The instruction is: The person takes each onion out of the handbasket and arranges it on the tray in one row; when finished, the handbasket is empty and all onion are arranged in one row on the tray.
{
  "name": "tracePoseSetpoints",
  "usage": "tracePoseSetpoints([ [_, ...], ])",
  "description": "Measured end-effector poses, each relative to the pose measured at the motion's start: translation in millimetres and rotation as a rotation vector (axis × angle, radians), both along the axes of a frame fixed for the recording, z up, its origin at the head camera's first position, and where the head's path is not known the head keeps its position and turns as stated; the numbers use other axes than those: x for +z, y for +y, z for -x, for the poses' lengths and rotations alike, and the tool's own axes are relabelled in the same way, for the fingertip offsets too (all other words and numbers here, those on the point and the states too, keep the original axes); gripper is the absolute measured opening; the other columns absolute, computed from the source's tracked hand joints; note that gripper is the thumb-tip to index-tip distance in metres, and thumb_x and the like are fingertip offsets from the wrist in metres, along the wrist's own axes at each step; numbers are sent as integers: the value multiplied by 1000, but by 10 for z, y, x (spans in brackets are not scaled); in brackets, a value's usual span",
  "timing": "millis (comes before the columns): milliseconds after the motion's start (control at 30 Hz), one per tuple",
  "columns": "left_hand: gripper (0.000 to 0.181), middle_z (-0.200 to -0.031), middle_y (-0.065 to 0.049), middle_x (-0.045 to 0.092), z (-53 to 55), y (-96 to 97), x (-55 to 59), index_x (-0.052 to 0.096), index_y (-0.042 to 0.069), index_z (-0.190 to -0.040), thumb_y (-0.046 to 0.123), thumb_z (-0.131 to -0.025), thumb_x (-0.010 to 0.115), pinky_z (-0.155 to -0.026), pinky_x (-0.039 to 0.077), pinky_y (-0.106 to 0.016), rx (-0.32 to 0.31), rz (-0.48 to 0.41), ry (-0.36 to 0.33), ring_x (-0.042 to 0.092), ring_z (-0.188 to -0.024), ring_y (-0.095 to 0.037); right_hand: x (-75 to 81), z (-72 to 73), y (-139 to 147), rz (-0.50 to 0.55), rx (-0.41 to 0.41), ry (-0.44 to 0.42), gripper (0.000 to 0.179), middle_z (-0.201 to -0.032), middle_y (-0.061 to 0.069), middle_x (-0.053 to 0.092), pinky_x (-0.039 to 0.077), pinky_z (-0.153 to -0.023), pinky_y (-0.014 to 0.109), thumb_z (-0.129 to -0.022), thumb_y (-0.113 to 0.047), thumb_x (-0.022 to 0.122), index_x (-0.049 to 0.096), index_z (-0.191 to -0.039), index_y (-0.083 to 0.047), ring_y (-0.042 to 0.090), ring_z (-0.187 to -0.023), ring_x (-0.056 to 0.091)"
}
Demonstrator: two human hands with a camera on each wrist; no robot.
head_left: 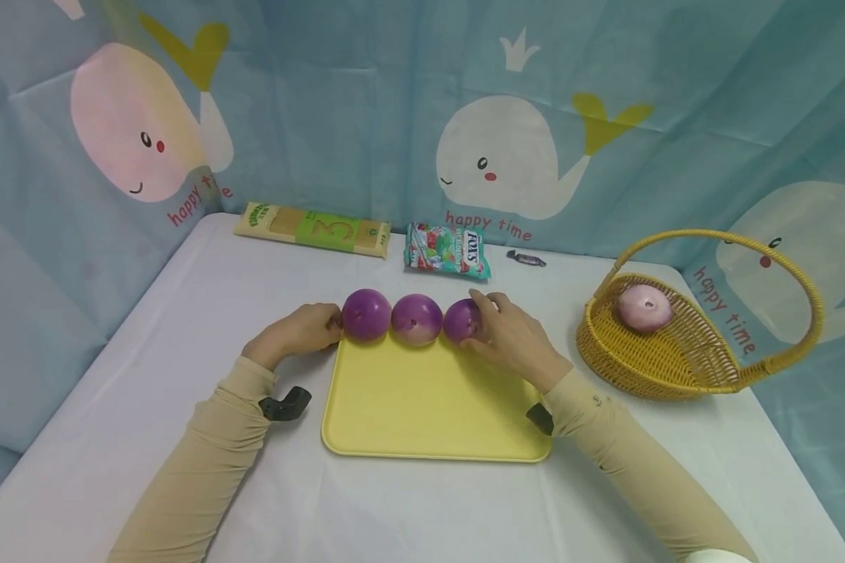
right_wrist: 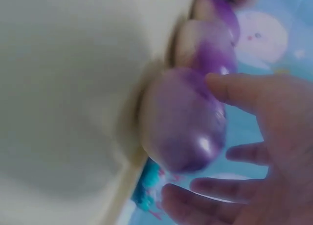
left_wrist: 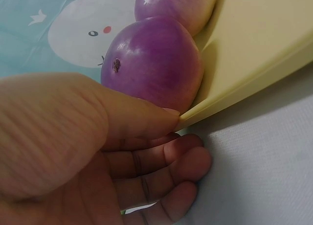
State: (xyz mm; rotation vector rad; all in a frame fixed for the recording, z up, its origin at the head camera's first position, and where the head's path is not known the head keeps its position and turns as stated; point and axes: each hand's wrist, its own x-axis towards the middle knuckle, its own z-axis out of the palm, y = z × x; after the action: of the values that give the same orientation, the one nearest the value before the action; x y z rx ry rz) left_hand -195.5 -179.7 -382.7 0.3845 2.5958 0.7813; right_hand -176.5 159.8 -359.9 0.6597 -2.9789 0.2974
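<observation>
Three purple turnips stand in a row along the far edge of a yellow tray: a left turnip, a middle turnip and a right turnip. At the tray's far left corner, beside the left turnip, my left hand pinches the rim, thumb above and fingers curled below. My right hand is at the right turnip, its thumb close against the purple skin. In the right wrist view, that hand's other fingers are spread and extended beside the turnip, not wrapped round it.
On the right, a wicker basket with a tall handle holds a paler turnip. Along the back lie a noodle packet, a green candy bag and a small dark wrapped sweet. A whale-print curtain hangs behind.
</observation>
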Motion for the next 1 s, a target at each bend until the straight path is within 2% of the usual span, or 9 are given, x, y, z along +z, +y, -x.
tracePoseSetpoints([
  [133,30,-82,-9,65,-1,6,-12,59,-6,-117,13,-95,52,-65,47,-27,-1,1,-3,56,-72,-17,163,2,160,24,-35,23,74,-138,22,51,54,-84,55,-89,-43,68,39,-149,-11,41,-109,62],
  [300,30,-81,-8,64,13,-3,-26,59,-6,-117,13,-95,52,-65,47,-28,-8,1,-4,56,-72,-17,498,-19,544,77,-100,134,49,-130,23,59,50,-89,57,-94,-34,61,56,-133,-3,43,-111,61],
  [400,29,-81,-8,64,20,-12,-31,59,-4,-116,14,-95,51,-65,46,-28,-9,1,-5,55,-72,-17,731,-40,843,74,-182,162,36,-117,23,66,50,-80,56,-97,-28,55,66,-117,-1,42,-100,63],
  [467,28,-83,-7,64,23,-22,-30,60,-4,-115,14,-95,52,-66,46,-28,-7,-2,-4,55,-74,-17,873,-36,1054,64,-246,154,34,-111,25,68,49,-76,56,-97,-26,51,69,-110,0,42,-95,64],
  [600,28,-85,-8,63,28,-43,-10,59,-4,-115,14,-95,52,-66,46,-28,-4,-9,4,55,-75,-17,1066,35,1457,-2,-338,64,40,-108,29,67,47,-71,58,-97,-27,46,69,-108,4,46,-91,62],
  [700,28,-84,-8,63,30,-50,7,59,-5,-115,14,-95,52,-66,46,-27,-2,-11,5,55,-75,-17,1109,130,1695,-67,-357,-41,43,-109,32,65,47,-71,59,-96,-28,46,66,-110,7,48,-92,61],
  [867,26,-84,-9,63,12,-37,13,60,-4,-113,14,-95,53,-66,46,-28,2,-20,-2,55,-75,-17,1062,318,1949,-157,-385,-206,50,-116,35,59,46,-77,63,-96,-33,46,57,-120,9,53,-101,57],
  [1000,25,-84,-8,63,2,-28,-10,60,-3,-112,14,-95,53,-66,46,-27,5,-22,-10,55,-75,-17,962,485,2075,-201,-407,-355,65,-132,39,46,39,-90,69,-96,-43,46,43,-136,8,60,-116,44],
])
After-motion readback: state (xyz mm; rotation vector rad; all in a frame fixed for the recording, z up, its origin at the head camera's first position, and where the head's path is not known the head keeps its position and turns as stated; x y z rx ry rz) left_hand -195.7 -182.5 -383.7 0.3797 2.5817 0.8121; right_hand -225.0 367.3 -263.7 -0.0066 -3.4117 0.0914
